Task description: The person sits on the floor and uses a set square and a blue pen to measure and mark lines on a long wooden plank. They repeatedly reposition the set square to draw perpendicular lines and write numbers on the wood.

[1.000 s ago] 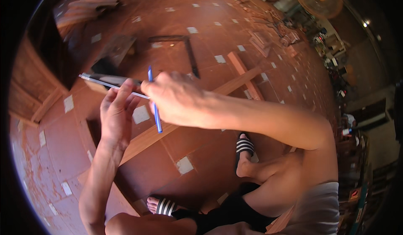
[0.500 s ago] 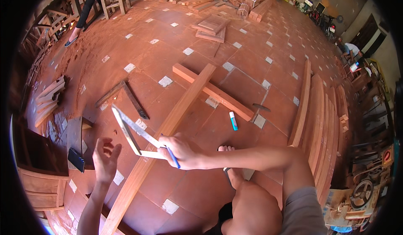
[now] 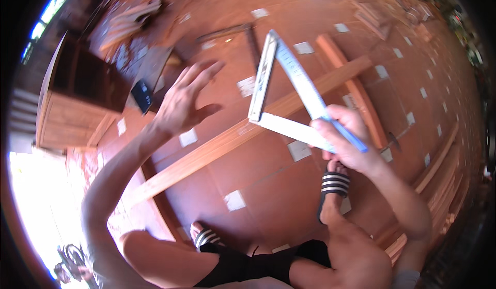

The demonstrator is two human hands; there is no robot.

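My right hand (image 3: 351, 134) is closed round one corner of a triangular metal carpenter's square (image 3: 297, 78). A blue pen (image 3: 353, 137) is in the same grip, its end sticking out past the fingers. The square is held up over a long reddish wooden beam (image 3: 222, 149) that runs diagonally across the floor. Beyond it, the beam's far end lies across a second, shorter beam (image 3: 368, 108). My left hand (image 3: 183, 95) is raised and holds nothing, its fingers spread apart. Near its wrist, a dark phone (image 3: 141, 97) rests on a board.
On the left stands a wooden cabinet (image 3: 77, 116). Two dark strips (image 3: 225, 32) form an angle on the tiled floor. Long timbers (image 3: 439, 201) lie at the right, and a small hammer-like tool (image 3: 394, 142) is by the short beam. My sandalled foot (image 3: 335, 185) is near the right hand.
The view has swung left and down. My right hand has turned the square and still grips it with the pen. My left hand has opened wider and reached further forward.
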